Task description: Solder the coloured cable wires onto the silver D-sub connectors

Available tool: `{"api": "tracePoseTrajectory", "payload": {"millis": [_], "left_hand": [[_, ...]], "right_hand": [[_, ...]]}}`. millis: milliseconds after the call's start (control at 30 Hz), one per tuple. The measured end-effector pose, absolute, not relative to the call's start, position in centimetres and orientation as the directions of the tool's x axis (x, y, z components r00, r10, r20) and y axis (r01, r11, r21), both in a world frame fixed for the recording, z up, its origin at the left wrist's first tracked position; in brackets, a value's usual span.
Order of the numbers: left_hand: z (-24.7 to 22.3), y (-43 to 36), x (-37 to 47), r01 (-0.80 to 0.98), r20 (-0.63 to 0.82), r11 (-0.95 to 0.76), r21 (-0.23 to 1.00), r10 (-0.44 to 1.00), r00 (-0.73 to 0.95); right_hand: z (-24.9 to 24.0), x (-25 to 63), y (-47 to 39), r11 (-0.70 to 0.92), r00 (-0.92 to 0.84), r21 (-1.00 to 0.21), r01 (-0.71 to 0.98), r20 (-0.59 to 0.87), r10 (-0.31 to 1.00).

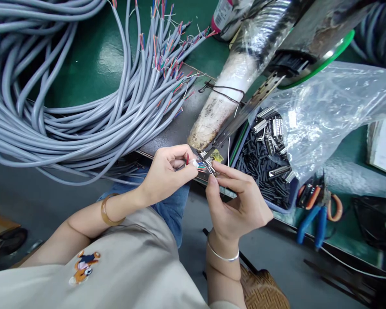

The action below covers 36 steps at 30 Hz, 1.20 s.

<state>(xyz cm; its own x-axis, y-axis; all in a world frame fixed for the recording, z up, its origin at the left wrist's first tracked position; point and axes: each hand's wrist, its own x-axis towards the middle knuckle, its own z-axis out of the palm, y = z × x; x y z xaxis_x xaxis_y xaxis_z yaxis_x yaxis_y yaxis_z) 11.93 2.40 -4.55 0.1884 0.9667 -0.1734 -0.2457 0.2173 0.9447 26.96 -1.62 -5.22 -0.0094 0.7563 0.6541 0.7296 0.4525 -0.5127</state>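
My left hand [172, 171] pinches the stripped end of a grey cable, whose thin coloured wires [201, 166] fan out toward a small metal connector [208, 162]. That connector sits at the bench edge, just under the tip of a dark metal bar [241, 113]. My right hand [236, 195] is closed at the connector's right side, thumb and fingers around something small that I cannot make out. To the left lies a large bundle of grey cables [93, 124] with stripped, coloured ends.
A blue bin [284, 209] of black tubes and metal connectors stands right of my hands, partly under a plastic bag [328, 111]. Blue-handled pliers [320, 223] and orange-handled cutters [336, 208] lie farther right. A plastic-wrapped duct [225, 81] slants down above my hands.
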Motion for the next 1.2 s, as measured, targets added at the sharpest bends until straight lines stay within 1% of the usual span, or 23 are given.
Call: {"api": "tracePoseTrajectory", "payload": {"millis": [100, 300, 367, 400, 467, 533, 633, 667, 733, 833, 1000, 1100, 1200], "left_hand": [[-4.9, 2.3, 11.9, -0.216, -0.178, 0.218, 0.952, 0.965, 0.192], [-5.2, 2.1, 11.9, -0.208, -0.21, 0.257, 0.944, 0.952, 0.224], [-5.1, 2.0, 11.8, -0.22, -0.209, 0.261, 0.94, 0.949, 0.235], [-5.0, 1.9, 11.7, -0.225, -0.209, 0.263, 0.938, 0.949, 0.238], [-5.0, 1.8, 11.5, -0.232, -0.221, 0.278, 0.932, 0.944, 0.244], [-5.0, 1.6, 11.3, -0.249, -0.251, 0.315, 0.916, 0.933, 0.257], [-5.2, 1.4, 10.9, -0.28, -0.296, 0.38, 0.882, 0.908, 0.297], [-5.3, 1.4, 10.7, -0.285, -0.304, 0.392, 0.875, 0.902, 0.307], [-5.4, 1.5, 10.6, -0.291, -0.31, 0.403, 0.868, 0.896, 0.317], [-5.4, 1.6, 10.5, -0.315, -0.321, 0.419, 0.851, 0.892, 0.32], [-5.3, 1.7, 10.9, -0.355, -0.293, 0.37, 0.859, 0.922, 0.252], [-5.2, 1.8, 11.1, -0.334, -0.27, 0.337, 0.88, 0.935, 0.23], [-5.2, 2.0, 11.3, -0.302, -0.241, 0.296, 0.906, 0.948, 0.206]], "right_hand": [[-5.6, 27.0, -1.7, 0.462, -0.029, -0.463, 0.757, 0.682, 0.731], [-6.3, 27.5, -1.9, 0.49, -0.102, -0.324, 0.809, 0.744, 0.66], [-6.4, 27.5, -2.0, 0.493, -0.103, -0.313, 0.812, 0.754, 0.648], [-6.5, 27.4, -2.0, 0.491, -0.086, -0.328, 0.807, 0.757, 0.647], [-6.6, 27.2, -2.1, 0.475, -0.018, -0.408, 0.78, 0.744, 0.668], [-6.6, 26.9, -2.2, 0.44, 0.078, -0.537, 0.72, 0.692, 0.717], [-6.8, 26.7, -2.3, 0.374, 0.175, -0.716, 0.589, 0.565, 0.806], [-6.8, 26.7, -2.3, 0.357, 0.189, -0.75, 0.557, 0.533, 0.825], [-6.9, 26.7, -2.4, 0.342, 0.195, -0.778, 0.528, 0.503, 0.842], [-7.0, 26.6, -2.5, 0.363, 0.163, -0.736, 0.571, 0.535, 0.829], [-7.0, 26.4, -2.4, 0.427, 0.056, -0.555, 0.714, 0.653, 0.755], [-7.1, 26.4, -2.3, 0.441, 0.02, -0.481, 0.758, 0.692, 0.721], [-7.2, 26.5, -2.0, 0.451, -0.008, -0.439, 0.777, 0.709, 0.705]]}}
